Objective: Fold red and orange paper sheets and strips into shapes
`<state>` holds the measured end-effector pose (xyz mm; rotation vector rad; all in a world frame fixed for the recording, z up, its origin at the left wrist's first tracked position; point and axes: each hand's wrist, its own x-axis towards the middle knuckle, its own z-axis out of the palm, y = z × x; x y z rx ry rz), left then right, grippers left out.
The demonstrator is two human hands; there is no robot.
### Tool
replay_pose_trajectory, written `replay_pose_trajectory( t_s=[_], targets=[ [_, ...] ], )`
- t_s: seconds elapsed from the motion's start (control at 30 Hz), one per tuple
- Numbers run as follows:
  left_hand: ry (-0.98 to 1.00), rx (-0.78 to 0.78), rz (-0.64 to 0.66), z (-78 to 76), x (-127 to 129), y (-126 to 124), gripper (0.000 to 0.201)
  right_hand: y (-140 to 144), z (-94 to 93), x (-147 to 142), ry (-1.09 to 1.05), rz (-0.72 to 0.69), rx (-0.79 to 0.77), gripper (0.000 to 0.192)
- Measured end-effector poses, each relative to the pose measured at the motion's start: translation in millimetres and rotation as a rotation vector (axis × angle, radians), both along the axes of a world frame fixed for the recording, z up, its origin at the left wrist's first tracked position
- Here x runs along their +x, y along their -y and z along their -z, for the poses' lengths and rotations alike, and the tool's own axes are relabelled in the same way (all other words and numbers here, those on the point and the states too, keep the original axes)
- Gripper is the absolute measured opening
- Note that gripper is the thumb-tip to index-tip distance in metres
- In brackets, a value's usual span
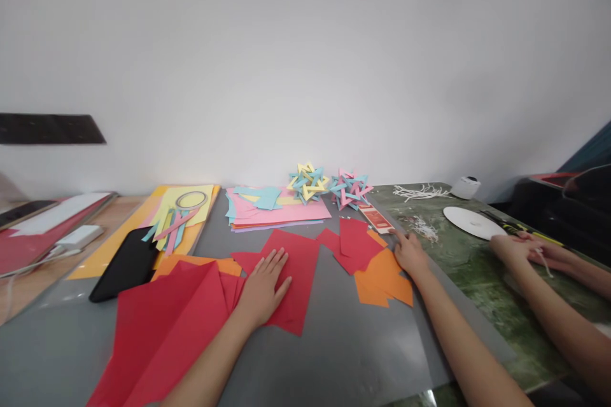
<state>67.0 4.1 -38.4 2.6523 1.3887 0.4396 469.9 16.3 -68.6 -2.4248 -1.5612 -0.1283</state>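
Grey cutting mat [334, 343] against a white wall | red paper sheet [296, 273] pinned flat mid-mat by left hand [262, 289], fingers spread wide | light, floppy, judged best lifted by an edge | right hand [409, 253], loosely curled and empty, rested beside orange paper [384, 280]

Cut off by the bottom edge: both forearms behind the left hand [261, 289] and the right hand [409, 254], and the lower corner of the big red paper sheet [162, 331]. Hidden under that left hand, part of another red sheet [298, 267]; hidden under the right hand, the orange paper's [384, 276] upper edge, with print on the small red card [377, 219] too small to read. Cropped at the right edge, a co-worker's arms and hands [522, 248], fingers overlapping too closely to tell what they pinch, and a dark blurred object [563, 203] beyond.
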Motion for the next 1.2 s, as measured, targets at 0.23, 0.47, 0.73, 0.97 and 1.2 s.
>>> replay_pose_trajectory(
  t_s=[0.23,0.47,0.73,0.97,1.2],
  targets=[
    [0.013,-0.003,0.008,-1.1,-0.4,0.8,0.048,-6.8,-6.9,-3.8,-0.016,0.026,-0.032,0.044],
    [0.014,-0.01,0.002,-1.7,0.1,0.7,0.049,-4.1,-6.9,-7.4,-0.078,0.081,0.097,0.043],
    [-0.003,-0.006,-0.006,-0.6,0.8,0.5,0.05,-2.9,-9.0,-8.0,-0.16,0.102,0.174,0.041],
    [0.003,-0.017,-0.004,-1.6,0.6,0.9,0.049,-15.9,-10.4,-13.4,0.001,0.039,0.178,0.039],
    [0.034,-0.021,-0.002,-1.3,0.1,0.7,0.048,-17.1,-12.5,-18.1,0.027,0.034,0.272,0.039]
  ],
)
